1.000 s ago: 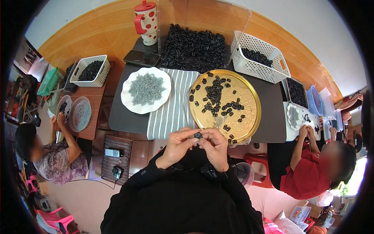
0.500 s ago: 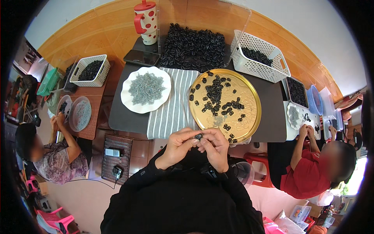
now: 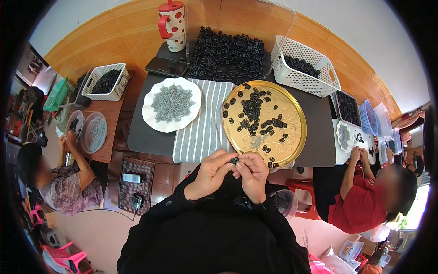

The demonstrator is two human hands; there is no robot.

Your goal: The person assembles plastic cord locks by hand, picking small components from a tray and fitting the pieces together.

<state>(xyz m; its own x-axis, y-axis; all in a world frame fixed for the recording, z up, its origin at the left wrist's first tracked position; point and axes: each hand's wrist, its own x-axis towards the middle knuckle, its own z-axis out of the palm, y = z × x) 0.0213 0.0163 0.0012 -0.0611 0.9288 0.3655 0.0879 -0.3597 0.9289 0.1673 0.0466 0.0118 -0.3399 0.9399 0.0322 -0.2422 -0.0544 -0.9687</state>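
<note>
Between the fingertips of both hands is a small black plastic part, held just in front of the table's near edge. My left hand pinches it from the left with thumb and forefinger. From the other side, my right hand grips the same part with its fingers closed. Beyond them lies a round golden tray with many small black parts and a little heap of tiny metal pieces. A white wavy-rimmed plate to the left carries a pile of grey metal screws or pins.
A striped cloth lies under plate and tray. Behind are a clear bin of black parts, a white basket, a phone and a dotted tumbler. One person works at left, another at right.
Both hands stay together at nearly the same place. The black part has turned slightly between the fingertips. The tray and plate look the same.
</note>
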